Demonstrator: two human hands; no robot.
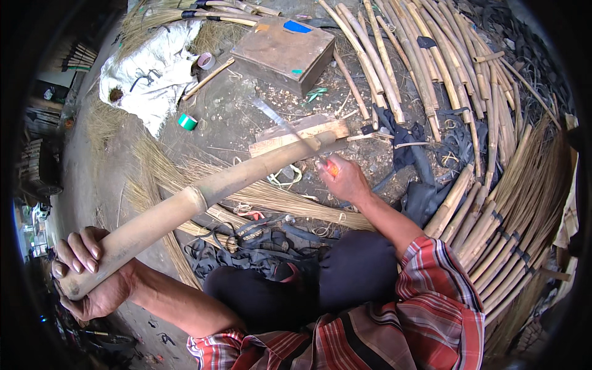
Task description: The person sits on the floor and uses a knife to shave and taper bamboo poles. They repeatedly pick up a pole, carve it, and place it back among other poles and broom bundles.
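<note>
My left hand (86, 271) grips the near end of a thick bamboo pole (203, 194). The pole runs up and to the right, and its far end rests on a small wooden block (302, 132). My right hand (344, 179) is closed on the orange handle of a knife (332, 168), close to the pole's far end. The thin blade (271, 114) is blurred and points up and left above the block. My legs in dark trousers sit below the pole.
A brown wooden box (287, 52) stands beyond the block. Many cut bamboo sticks (425, 61) fan across the right and back. Dry grass bundles (259, 194), black rubber strips (246, 243), tape rolls (187, 121) and a white sack (151, 77) lie around.
</note>
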